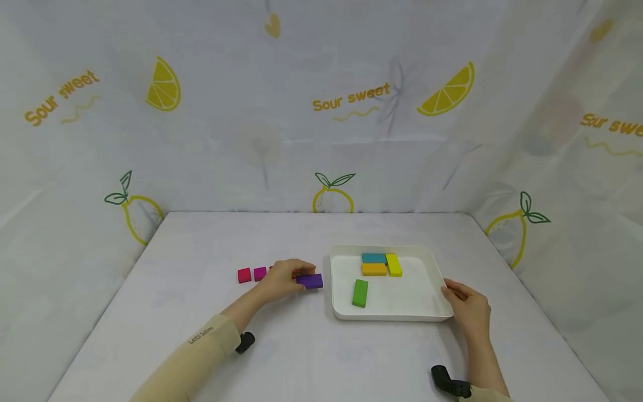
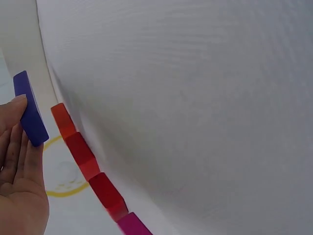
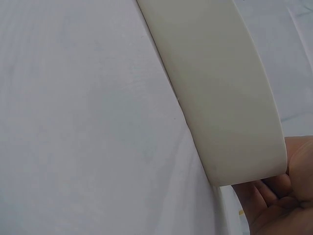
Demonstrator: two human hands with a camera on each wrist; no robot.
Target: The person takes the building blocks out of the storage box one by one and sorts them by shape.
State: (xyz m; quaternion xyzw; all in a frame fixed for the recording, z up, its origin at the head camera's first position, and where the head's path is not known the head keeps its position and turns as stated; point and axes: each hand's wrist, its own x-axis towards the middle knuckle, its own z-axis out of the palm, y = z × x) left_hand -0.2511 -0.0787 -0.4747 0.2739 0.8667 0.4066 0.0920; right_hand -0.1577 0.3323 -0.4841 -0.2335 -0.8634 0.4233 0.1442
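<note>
Between thumb and fingers, my left hand point(image 1: 282, 280) pinches a purple rectangular block point(image 1: 310, 281), left of the white tray point(image 1: 432, 265). The left wrist view shows the purple block point(image 2: 30, 110) above a row of small blocks: an orange block point(image 2: 63, 120), red ones and a magenta block point(image 2: 134, 225). My right hand point(image 1: 469, 307) grips the tray's right side near its front corner, thumb at the rim. In the right wrist view, the fingers of the right hand point(image 3: 281, 196) curl under the tray's outer wall point(image 3: 220, 98).
Inside the tray lie a blue block point(image 1: 374, 258), an orange-yellow block point(image 1: 374, 269), a yellow block point(image 1: 394, 266) and, nearer me, a green block point(image 1: 360, 293). A red block point(image 1: 244, 275) and a magenta block point(image 1: 259, 273) sit left of my left hand on the white table point(image 1: 301, 357).
</note>
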